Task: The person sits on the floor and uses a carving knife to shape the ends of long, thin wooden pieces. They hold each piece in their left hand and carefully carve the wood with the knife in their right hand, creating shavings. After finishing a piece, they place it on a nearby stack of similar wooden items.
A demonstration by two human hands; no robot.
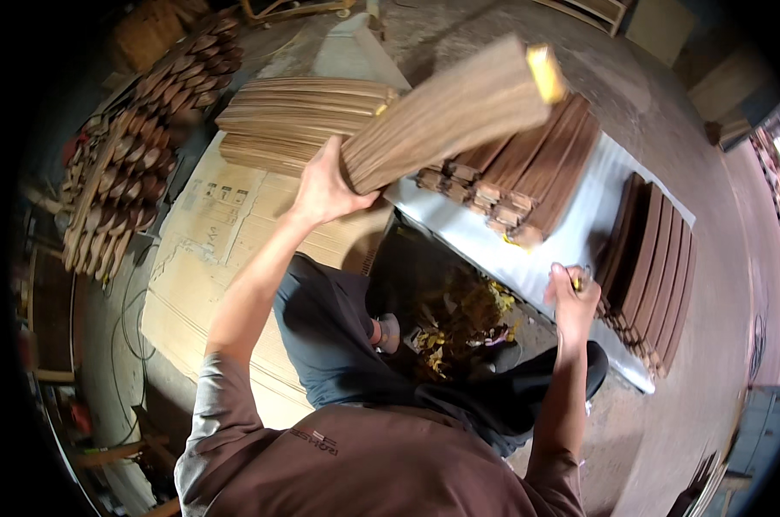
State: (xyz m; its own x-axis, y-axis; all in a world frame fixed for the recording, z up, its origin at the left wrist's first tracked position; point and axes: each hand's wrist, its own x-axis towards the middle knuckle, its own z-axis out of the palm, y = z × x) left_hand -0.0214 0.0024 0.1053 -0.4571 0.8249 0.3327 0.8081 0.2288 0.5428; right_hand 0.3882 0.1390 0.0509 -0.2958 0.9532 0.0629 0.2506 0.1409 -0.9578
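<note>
My left hand (pixel 325 185) grips the near end of a wide brown wooden board (pixel 446 121), lifted and slanting away to the upper right. The board is blurred, and a bright yellow patch (pixel 545 73) shows on its far end. My right hand (pixel 573 293) is closed above the pale sheet, near the right-hand stack. A small yellow and dark thing (pixel 582 280) pokes from its fingers; its kind is too small to tell. Light-brown wooden strips (pixel 295 116) lie stacked beyond my left hand. Dark wooden slats (pixel 536 172) are piled behind the board, partly hidden by it.
Curved dark slats (pixel 653 267) stand in a row on the pale sheet (pixel 502 246) at right. Cardboard (pixel 196 258) covers the left surface. Yellow scraps (pixel 446 336) lie on the floor between my legs. Many shaped wooden pieces (pixel 131 164) are heaped at far left, near a cable (pixel 118 336).
</note>
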